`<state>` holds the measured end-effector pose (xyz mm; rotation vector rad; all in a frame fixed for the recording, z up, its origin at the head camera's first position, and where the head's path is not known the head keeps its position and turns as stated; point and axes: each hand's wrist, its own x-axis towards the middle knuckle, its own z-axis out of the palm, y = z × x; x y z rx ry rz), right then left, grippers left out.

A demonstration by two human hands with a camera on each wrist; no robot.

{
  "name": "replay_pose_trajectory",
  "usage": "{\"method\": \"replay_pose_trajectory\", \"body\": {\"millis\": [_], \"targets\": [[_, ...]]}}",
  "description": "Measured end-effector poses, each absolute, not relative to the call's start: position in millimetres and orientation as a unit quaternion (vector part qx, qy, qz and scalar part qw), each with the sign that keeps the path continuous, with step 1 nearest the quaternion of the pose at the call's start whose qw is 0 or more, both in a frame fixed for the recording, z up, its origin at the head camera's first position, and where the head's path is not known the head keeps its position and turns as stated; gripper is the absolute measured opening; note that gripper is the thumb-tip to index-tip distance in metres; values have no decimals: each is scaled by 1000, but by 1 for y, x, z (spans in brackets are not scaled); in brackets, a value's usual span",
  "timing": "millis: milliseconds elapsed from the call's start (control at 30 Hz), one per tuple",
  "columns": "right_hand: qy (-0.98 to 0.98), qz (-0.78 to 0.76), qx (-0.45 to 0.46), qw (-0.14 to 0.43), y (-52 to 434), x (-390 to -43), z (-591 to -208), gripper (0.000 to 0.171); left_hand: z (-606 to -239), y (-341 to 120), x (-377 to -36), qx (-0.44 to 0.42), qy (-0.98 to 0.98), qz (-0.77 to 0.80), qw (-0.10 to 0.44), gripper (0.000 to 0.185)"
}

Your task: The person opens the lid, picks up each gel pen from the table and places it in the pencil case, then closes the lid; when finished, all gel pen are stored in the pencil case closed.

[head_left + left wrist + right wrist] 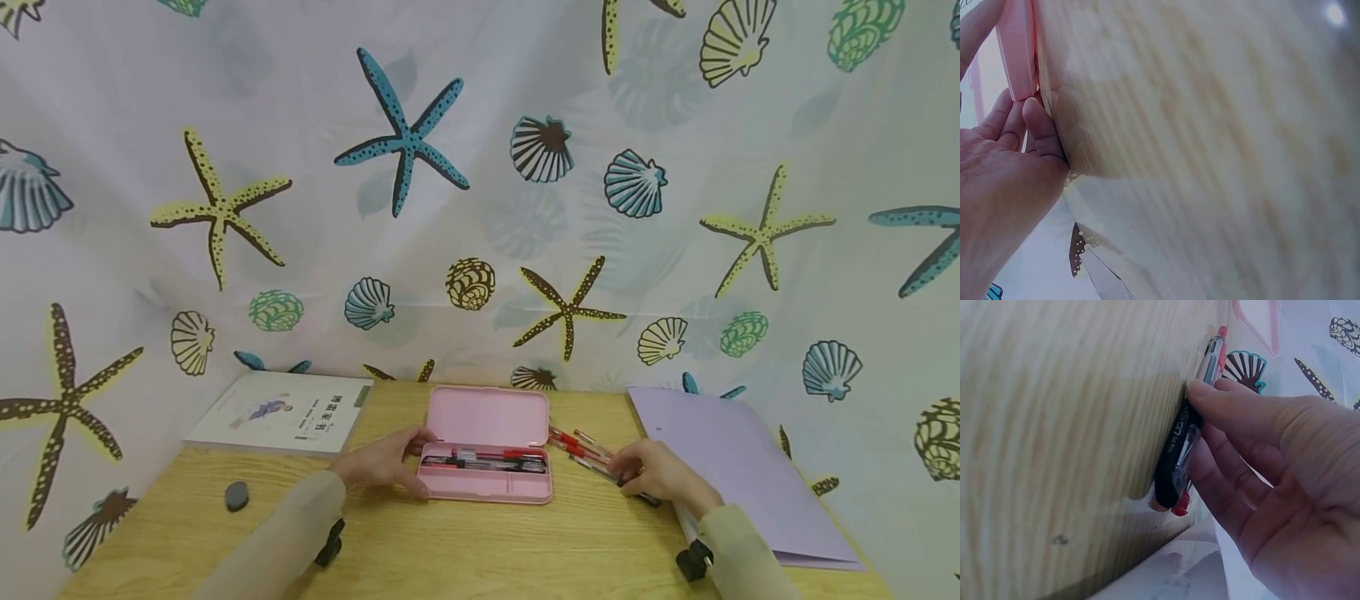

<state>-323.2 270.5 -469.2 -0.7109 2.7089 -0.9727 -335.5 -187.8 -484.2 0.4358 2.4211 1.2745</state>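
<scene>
A pink pencil case [487,417] stands with its lid up on the table, several pens [483,463] lying in its long back compartment. My left hand [378,460] grips the case's left end, thumb near the front corner and fingers toward the hinge; the left wrist view shows those fingers against the pink end wall [1017,56]. To the right of the case, my right hand [660,473] pinches a black gel pen [1175,447] between thumb and fingers, low over the table. Several red and clear pens [577,448] lie loose between that hand and the case.
A purple folder [727,467] lies at the right, partly beneath my right forearm. At the back left is a white book [277,412]. A dark grey eraser-like piece [236,497] lies on the left of the wooden table [450,550]. A patterned cloth [450,233] hangs behind.
</scene>
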Motion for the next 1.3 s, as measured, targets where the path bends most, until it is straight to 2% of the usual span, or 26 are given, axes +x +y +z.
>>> {"method": "replay_pose_trajectory", "body": {"millis": [333,667,900,1300], "targets": [[921,-298,-233,95,268,-324,-471,25,-480,-187,-334,158,855,458,184,82],[919,-306,-226,100,265,-325,-471,32,-482,-188,-334,156,854,460,185,84],[906,-336,-233,110,259,-325,-465,24,-482,-188,-334,154,853,463,188,84],[863,-426,-224,152,249,-322,-456,38,-481,-186,-332,140,857,458,188,84]]}}
